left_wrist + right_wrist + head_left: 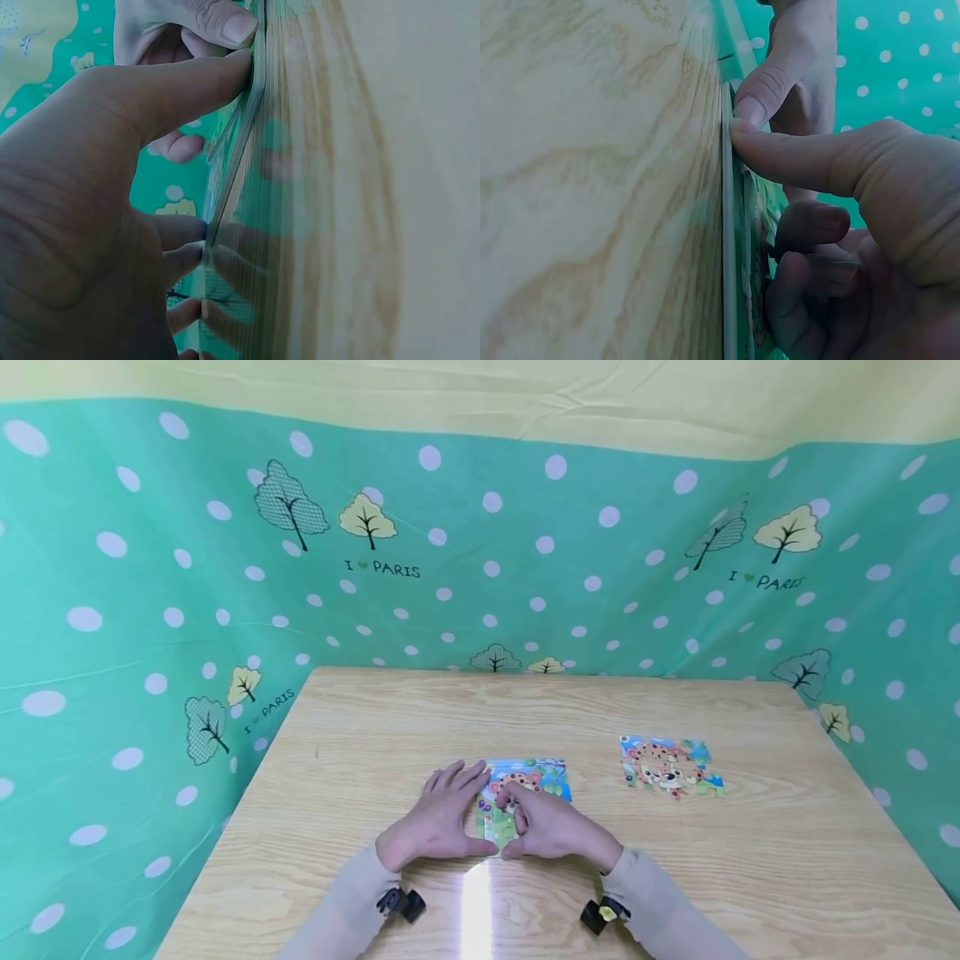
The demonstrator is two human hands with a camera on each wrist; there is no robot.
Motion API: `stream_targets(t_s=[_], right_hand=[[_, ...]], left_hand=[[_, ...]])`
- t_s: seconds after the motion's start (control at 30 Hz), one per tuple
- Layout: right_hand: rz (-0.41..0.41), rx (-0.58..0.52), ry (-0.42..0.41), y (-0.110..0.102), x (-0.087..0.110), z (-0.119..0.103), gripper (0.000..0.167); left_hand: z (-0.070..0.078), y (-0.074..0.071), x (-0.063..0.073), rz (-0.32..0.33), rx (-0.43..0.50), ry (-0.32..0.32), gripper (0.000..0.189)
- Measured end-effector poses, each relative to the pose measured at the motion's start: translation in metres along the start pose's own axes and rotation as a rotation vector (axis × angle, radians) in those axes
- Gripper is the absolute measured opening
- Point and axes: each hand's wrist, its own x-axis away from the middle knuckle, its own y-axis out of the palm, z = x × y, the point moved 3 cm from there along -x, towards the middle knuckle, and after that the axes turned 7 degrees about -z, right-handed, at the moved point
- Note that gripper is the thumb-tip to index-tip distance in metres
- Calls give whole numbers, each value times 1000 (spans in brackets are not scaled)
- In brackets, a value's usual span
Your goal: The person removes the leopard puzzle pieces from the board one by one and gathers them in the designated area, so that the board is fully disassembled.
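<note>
On the table lies a jigsaw puzzle board (501,828) with a spotted cartoon animal on a blue and green scene. My left hand (448,814) rests along its left side, fingers spread and fairly straight, thumb reaching to the near edge. My right hand (551,821) is over the board's right part, its fingers curled in above the picture, which they partly cover. In the right wrist view, the right thumb (795,156) presses at the board's edge (728,225), tip to tip with the left thumb (761,94). Nothing shows between the curled right fingers (791,289).
Farther back on the right lies a group of joined puzzle pieces (663,768) with a similar spotted animal and an uneven lower edge. The wooden table (360,718) meets a green dotted cloth (450,610) at its back and sides. Light glares on the wood in front of the board.
</note>
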Motion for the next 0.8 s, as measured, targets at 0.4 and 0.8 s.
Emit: stream_targets(t_s=[0.4,0.8], right_hand=[[88,5,-59,3,4,4,46],[125,-323,-95,3,2,19,22]], left_hand=[[-1,0,-1,-3,-1,-7,112],[0,-1,-1,-14,0,-12,112]])
